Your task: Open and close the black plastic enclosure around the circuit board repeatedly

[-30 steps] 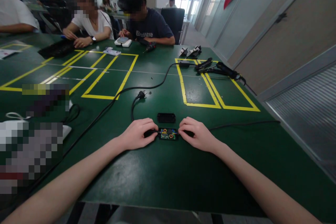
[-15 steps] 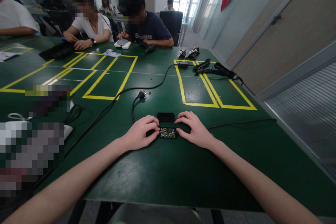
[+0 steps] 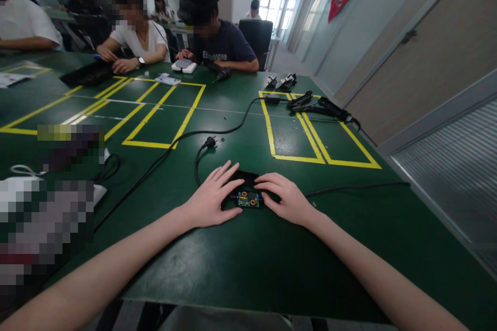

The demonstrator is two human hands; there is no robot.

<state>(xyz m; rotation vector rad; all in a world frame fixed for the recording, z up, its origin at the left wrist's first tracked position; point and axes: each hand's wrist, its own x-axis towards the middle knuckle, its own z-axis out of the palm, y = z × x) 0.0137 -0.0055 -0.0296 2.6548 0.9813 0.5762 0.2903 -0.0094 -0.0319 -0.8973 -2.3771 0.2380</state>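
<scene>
A small circuit board (image 3: 249,199) with two copper-coloured coils lies in a black case half on the table, between my hands. Just beyond it sits the other black case half (image 3: 248,178), partly covered by fingers. My left hand (image 3: 213,196) is open, its fingers spread at the left of both pieces; the thumb is near the board's lower left corner. On the right, my right hand (image 3: 285,197) curves with thumb and fingers apart. Its thumb tip is at the board's right end and its fingertips reach the rear case half. Whether they press on it, I cannot tell.
A black cable with a plug (image 3: 210,142) runs left of the board, and another cable (image 3: 361,186) extends right. A long cord crosses the green table (image 3: 233,258) to a black clamp-like tool (image 3: 326,107). Co-workers sit across the table, near a power drill (image 3: 222,74).
My left hand has let go of the board's left end and spread its fingers over toward the rear case half. The right fingertips have moved slightly left onto that half.
</scene>
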